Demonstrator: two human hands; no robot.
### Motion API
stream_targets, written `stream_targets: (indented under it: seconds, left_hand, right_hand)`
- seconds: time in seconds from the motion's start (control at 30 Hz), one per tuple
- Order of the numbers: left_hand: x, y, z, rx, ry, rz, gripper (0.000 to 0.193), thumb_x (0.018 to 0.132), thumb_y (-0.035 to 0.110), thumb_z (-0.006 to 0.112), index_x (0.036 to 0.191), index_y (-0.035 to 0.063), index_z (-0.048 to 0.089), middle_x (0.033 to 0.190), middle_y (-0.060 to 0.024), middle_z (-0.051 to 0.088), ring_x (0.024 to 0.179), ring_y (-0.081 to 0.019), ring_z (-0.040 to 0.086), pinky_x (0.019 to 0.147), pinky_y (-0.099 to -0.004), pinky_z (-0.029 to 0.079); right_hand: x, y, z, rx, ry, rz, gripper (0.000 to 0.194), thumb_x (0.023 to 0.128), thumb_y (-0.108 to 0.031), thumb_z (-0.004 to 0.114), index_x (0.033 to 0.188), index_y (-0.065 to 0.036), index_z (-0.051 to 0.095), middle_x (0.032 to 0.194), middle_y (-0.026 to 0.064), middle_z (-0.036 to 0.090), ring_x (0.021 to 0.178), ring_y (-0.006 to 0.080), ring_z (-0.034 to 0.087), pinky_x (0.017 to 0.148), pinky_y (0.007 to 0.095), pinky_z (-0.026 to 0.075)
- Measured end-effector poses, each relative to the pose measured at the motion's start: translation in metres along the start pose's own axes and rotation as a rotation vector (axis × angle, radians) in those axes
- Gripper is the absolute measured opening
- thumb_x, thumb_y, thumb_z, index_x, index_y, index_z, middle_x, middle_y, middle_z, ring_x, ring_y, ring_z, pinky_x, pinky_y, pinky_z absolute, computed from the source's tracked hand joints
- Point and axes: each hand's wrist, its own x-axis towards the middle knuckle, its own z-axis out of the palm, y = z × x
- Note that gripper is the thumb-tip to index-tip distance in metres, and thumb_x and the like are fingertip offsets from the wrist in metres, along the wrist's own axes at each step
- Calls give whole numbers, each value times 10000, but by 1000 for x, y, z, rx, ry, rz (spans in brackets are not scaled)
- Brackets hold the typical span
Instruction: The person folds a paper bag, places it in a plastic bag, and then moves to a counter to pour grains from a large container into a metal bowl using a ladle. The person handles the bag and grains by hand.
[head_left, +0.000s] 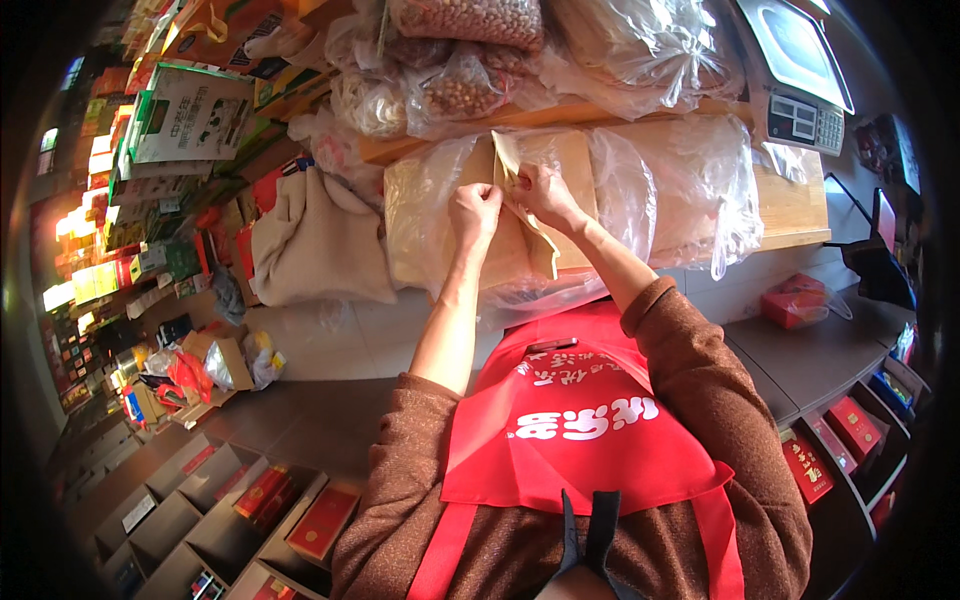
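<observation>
In front of me lies a stack of thin, yellowish-tan sheets (480, 247), partly inside a clear plastic bag (626, 187). My left hand (476, 210) is at the upper middle of the stack, fingers closed by the raised edge of a sheet; whether it pinches the sheet is hard to tell. Just right of it, my right hand (544, 195) pinches the folded edge of a sheet (541, 251), which stands up along the stack. The two hands nearly touch. A second bagged stack (690, 187) lies to the right.
Bags of nuts (469, 22) and other plastic bags (645, 45) lie beyond the stacks. A digital scale (799, 120) stands at the upper right of the wooden table (791, 199). A beige cloth (322, 240) is at the left, near cartons (195, 112). A red apron (562, 420) covers my front.
</observation>
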Motion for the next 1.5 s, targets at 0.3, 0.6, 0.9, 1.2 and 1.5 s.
stream_targets:
  seconds: [0.3,0.6,0.9,1.2,1.5]
  left_hand:
    - [0,1,8,-359,-98,-92,372,876,226,653,603,-15,581,497,-39,523,434,-92,463,401,-296,397]
    - [12,-28,20,-372,-50,-128,261,856,185,674,694,-18,638,555,-2,526,522,-79,457,479,-289,419]
    - [10,-28,11,-584,-120,-303,224,844,167,694,722,-19,671,608,47,531,553,-46,423,488,-249,367]
    - [1,-10,-6,-532,-347,-232,265,845,266,713,925,21,651,787,-24,640,652,-96,588,575,-271,533]
    - [-1,-9,5,-419,-268,-116,95,843,98,647,869,6,642,736,-6,623,630,-62,548,538,-250,469]
  right_hand:
    - [0,17,-3,467,-234,197,175,894,-172,582,834,-9,566,724,39,606,673,101,599,591,259,519]
    - [-2,-2,-5,357,-208,257,186,880,-191,602,815,-30,537,778,30,602,705,88,579,623,255,503]
    - [-9,8,-4,314,-424,206,209,862,-218,633,880,-13,594,790,3,575,705,81,526,617,247,450]
    - [-6,16,4,385,-389,255,182,861,-193,615,837,-15,589,773,11,576,701,86,526,630,253,451]
    - [-17,5,-1,351,-170,309,192,824,-182,599,824,9,578,707,63,609,656,136,607,574,299,502]
